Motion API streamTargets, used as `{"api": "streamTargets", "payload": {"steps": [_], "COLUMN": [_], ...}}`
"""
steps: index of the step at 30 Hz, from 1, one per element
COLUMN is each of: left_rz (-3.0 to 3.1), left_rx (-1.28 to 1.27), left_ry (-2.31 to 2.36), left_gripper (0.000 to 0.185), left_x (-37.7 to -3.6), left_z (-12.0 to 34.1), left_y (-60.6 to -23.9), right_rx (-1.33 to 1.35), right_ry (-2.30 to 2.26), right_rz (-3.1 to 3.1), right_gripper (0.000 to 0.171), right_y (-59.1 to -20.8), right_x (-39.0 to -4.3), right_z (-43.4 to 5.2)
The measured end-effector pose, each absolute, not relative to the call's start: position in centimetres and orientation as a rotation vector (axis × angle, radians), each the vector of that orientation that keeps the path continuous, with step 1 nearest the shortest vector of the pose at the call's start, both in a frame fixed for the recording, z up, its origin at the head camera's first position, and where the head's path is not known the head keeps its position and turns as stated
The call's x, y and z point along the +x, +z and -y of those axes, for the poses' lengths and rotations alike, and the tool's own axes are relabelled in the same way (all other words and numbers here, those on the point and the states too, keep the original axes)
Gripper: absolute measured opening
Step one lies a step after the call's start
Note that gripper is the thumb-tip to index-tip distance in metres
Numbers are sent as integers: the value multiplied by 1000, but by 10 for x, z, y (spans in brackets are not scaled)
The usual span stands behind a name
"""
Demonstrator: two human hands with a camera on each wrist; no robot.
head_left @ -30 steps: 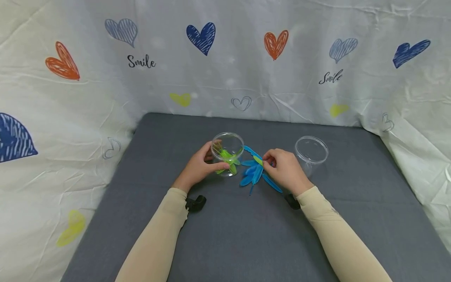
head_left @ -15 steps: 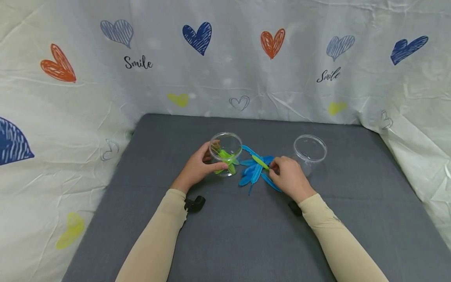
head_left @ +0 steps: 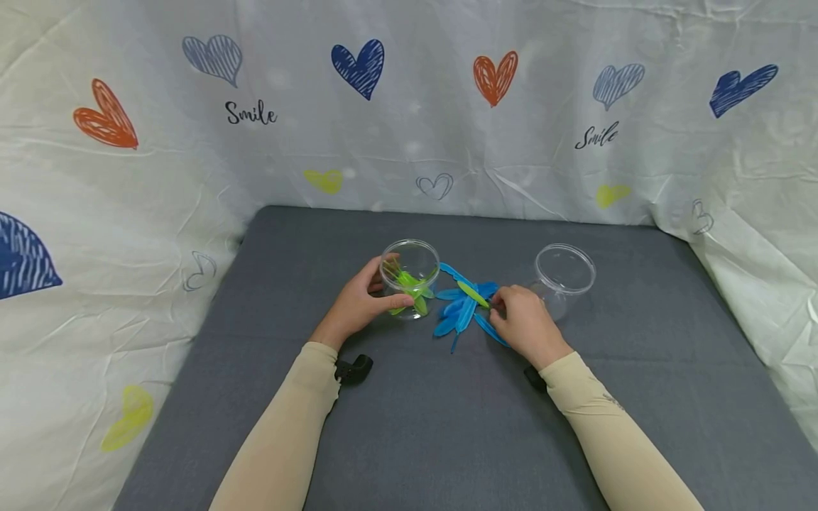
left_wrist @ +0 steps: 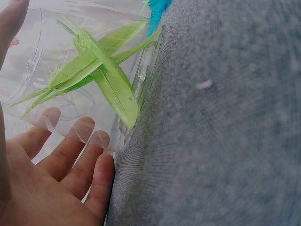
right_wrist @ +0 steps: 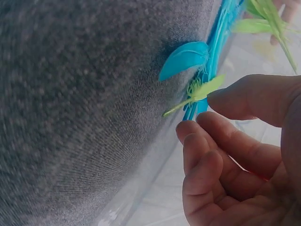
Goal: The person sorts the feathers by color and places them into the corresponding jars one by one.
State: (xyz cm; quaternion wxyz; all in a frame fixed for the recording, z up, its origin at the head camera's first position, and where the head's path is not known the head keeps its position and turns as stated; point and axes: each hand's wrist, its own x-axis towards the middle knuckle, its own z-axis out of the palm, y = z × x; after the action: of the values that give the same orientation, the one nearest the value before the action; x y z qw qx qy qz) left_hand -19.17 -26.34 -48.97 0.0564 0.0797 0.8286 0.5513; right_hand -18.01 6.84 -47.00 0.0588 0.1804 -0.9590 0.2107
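We sort feathers on a grey felt-like tabletop (head_left: 409, 440); our left hand (head_left: 358, 305) cups the clear plastic jar (head_left: 410, 278), fingers (left_wrist: 70, 155) curled round its thin transparent wall, and several slim green feathers (left_wrist: 101, 70) already lie crossed inside it; just right of the jar, our right hand (head_left: 525, 323) has thumb and fingers (right_wrist: 211, 141) nearly closed at the quill of a lone green feather (head_left: 473, 293), though whether they actually pinch it we cannot tell; that feather rests atop a loose fan of blue feathers (head_left: 459, 312) beside the jar; a second clear jar (head_left: 565, 273), farther right of the first, appears empty; by our judgement the greens are nearly gathered, the blues all remain; the feathers look soft, flat and leaf-shaped, the jars rigid and round.
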Motion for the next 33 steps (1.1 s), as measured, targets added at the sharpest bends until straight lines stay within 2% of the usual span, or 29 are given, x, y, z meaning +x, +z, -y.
{"api": "streamTargets", "payload": {"steps": [23,33], "left_rz": [-2542,-2525], "left_rx": [235,250], "left_ry": [1654,1663], "left_gripper": [90,94], "left_x": [-192,-191], "left_z": [263,264], "left_y": [-489,-489], "right_rx": [545,547], "right_ry": [630,623], "right_rz": [2907,2902], "right_gripper": [7,11], "right_y": [-475,-476], "right_x": [-179,-179], "right_z": [-64,-63]}}
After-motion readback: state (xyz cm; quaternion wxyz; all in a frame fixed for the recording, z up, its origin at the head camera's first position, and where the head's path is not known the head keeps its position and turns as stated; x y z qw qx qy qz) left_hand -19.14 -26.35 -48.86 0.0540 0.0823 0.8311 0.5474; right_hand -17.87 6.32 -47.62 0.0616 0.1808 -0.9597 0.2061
